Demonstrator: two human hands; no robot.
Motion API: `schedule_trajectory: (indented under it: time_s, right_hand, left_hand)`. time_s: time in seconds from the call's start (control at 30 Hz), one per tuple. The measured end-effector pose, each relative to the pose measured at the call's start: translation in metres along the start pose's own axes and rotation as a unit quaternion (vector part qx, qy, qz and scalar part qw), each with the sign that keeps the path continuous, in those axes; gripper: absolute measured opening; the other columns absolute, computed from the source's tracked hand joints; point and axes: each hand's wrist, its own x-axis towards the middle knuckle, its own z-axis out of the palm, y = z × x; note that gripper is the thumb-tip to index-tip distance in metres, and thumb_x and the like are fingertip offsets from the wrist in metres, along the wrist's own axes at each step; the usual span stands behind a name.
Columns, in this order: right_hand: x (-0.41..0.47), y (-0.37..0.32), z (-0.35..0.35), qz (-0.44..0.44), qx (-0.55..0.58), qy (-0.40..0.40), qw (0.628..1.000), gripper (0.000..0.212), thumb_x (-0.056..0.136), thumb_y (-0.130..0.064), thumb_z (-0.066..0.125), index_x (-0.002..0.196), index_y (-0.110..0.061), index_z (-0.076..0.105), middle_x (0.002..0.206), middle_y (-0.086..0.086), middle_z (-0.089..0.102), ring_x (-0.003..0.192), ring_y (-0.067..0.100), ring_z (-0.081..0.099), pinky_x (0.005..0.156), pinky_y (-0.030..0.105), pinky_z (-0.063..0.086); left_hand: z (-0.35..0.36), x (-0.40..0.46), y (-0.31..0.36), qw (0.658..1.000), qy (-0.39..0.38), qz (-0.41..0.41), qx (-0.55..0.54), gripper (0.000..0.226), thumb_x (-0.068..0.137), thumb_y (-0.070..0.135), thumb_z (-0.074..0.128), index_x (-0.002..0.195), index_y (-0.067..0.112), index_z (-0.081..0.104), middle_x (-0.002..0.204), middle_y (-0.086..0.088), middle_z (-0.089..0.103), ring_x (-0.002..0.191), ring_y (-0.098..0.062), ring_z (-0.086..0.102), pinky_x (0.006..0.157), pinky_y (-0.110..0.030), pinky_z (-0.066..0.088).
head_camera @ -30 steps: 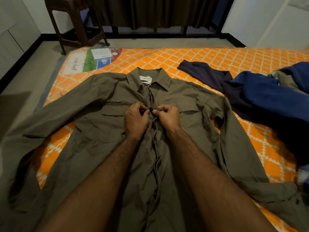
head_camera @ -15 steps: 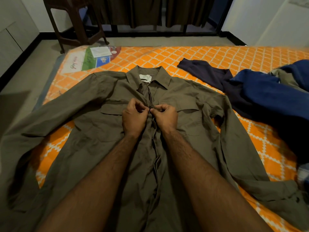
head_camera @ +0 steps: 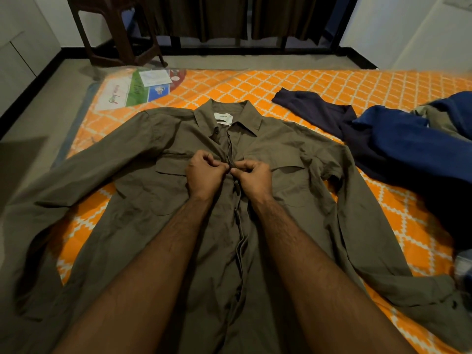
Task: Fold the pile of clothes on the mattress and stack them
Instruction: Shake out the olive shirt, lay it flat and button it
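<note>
You are working on the olive-green long-sleeved cotton shirt (head_camera: 158,175), which is lying face up with sleeves spread on the orange diamond-patterned mattress (head_camera: 293,83). Since a second ago your hands have been creeping up the shirt's front placket toward its collar, so you are likely fastening a higher button now; by that reading folding has not begun. Your left hand (head_camera: 203,176) is pinching the placket edge with curled fingers, and your right hand (head_camera: 254,178) is pinching the opposite edge, the two nearly touching at chest level of the shirt. Counting: one shirt in hand, and right of it one dark navy garment (head_camera: 332,116) and one brighter blue garment (head_camera: 408,144) waiting, with something more olive-coloured behind them, unclear.
</note>
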Motion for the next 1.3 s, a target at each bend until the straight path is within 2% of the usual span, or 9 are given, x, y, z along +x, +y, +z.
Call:
schedule_trajectory:
  time_s: [0.37,0.5,0.6,0.67,0.87,0.97,1.07,1.2,1.3]
  right_hand:
    - [0.001,-0.003,-0.010,0.031,0.023,-0.077,0.996,0.018,0.091,-0.004,0.069,0.108,0.001,0.074,0.101,0.015,0.075,0.098,0.026,0.072,0.094,0.043,0.057]
    - [-0.012,-0.013,-0.022,-0.011,-0.056,-0.132,0.990,0.030,0.101,-0.015,0.057,0.128,-0.005,0.066,0.125,0.014,0.067,0.119,0.027,0.062,0.107,0.045,0.047]
    - [-0.038,-0.015,-0.031,-0.037,-0.169,-0.165,0.971,0.063,0.103,-0.042,0.050,0.158,-0.020,0.028,0.161,0.005,0.033,0.147,0.025,0.031,0.121,0.048,0.026]
    - [-0.074,-0.010,-0.044,-0.049,-0.210,-0.159,0.964,0.075,0.102,-0.053,0.046,0.162,-0.027,0.009,0.168,-0.002,0.016,0.152,0.019,0.017,0.123,0.048,0.016]
    - [-0.183,0.016,-0.080,-0.134,-0.336,-0.216,0.907,0.059,0.103,-0.061,0.030,0.158,-0.043,0.019,0.167,-0.014,0.010,0.155,0.012,0.000,0.122,0.041,-0.007]
    - [-0.227,0.012,-0.101,-0.179,-0.415,-0.296,0.841,0.064,0.096,-0.072,0.029,0.155,-0.055,0.010,0.167,-0.019,-0.003,0.153,0.012,-0.014,0.119,0.051,-0.015]
    - [-0.262,0.013,-0.123,-0.204,-0.430,-0.344,0.809,0.078,0.095,-0.074,0.035,0.158,-0.047,-0.002,0.167,-0.019,-0.006,0.152,0.010,-0.015,0.118,0.051,-0.018]
    - [-0.289,0.016,-0.145,-0.193,-0.462,-0.353,0.791,0.094,0.095,-0.070,0.038,0.161,-0.023,-0.010,0.169,-0.005,-0.008,0.155,0.013,-0.008,0.123,0.056,-0.005]
    - [-0.310,0.014,-0.152,-0.174,-0.539,-0.353,0.744,0.099,0.087,-0.064,0.038,0.161,-0.018,-0.010,0.168,0.005,-0.015,0.155,0.020,-0.010,0.123,0.056,-0.006]
  left_hand:
    - [-0.005,0.000,0.000,0.999,-0.042,0.013,0.003,0.030,0.078,0.008,0.082,0.077,0.020,0.054,0.082,-0.006,0.073,0.079,-0.019,0.072,0.077,-0.036,0.060]
    - [-0.020,-0.005,0.002,0.981,-0.182,0.053,0.046,0.027,0.090,0.006,0.069,0.114,0.010,0.057,0.105,-0.004,0.067,0.104,-0.021,0.066,0.092,-0.030,0.054]
    - [-0.041,-0.027,0.005,0.932,-0.220,0.186,0.221,0.047,0.095,0.021,0.065,0.139,0.012,0.048,0.135,-0.008,0.056,0.126,-0.024,0.051,0.107,-0.035,0.039]
    - [-0.060,-0.055,0.004,0.908,-0.222,0.200,0.293,0.054,0.100,0.034,0.056,0.149,0.017,0.041,0.152,-0.006,0.044,0.140,-0.024,0.039,0.115,-0.041,0.028]
    - [-0.127,-0.139,-0.013,0.818,-0.271,0.193,0.469,0.082,0.090,0.069,0.004,0.160,0.026,0.015,0.168,0.003,0.008,0.155,-0.017,0.004,0.125,-0.049,0.002]
    - [-0.154,-0.178,-0.004,0.816,-0.293,0.174,0.467,0.094,0.082,0.077,-0.002,0.159,0.026,0.020,0.168,0.001,0.012,0.155,-0.019,0.006,0.124,-0.052,0.005]
    - [-0.176,-0.227,0.015,0.791,-0.342,0.193,0.469,0.102,0.080,0.087,-0.001,0.158,0.026,0.023,0.166,-0.001,0.020,0.152,-0.021,0.017,0.121,-0.051,0.018]
    - [-0.203,-0.285,0.017,0.681,-0.354,0.302,0.566,0.105,0.082,0.089,0.023,0.155,0.015,0.033,0.157,-0.013,0.038,0.136,-0.035,0.047,0.094,-0.059,0.047]
    - [-0.213,-0.299,0.007,0.628,-0.339,0.318,0.624,0.082,0.080,0.063,0.042,0.141,0.010,0.056,0.145,-0.016,0.054,0.113,-0.038,0.063,0.070,-0.058,0.056]
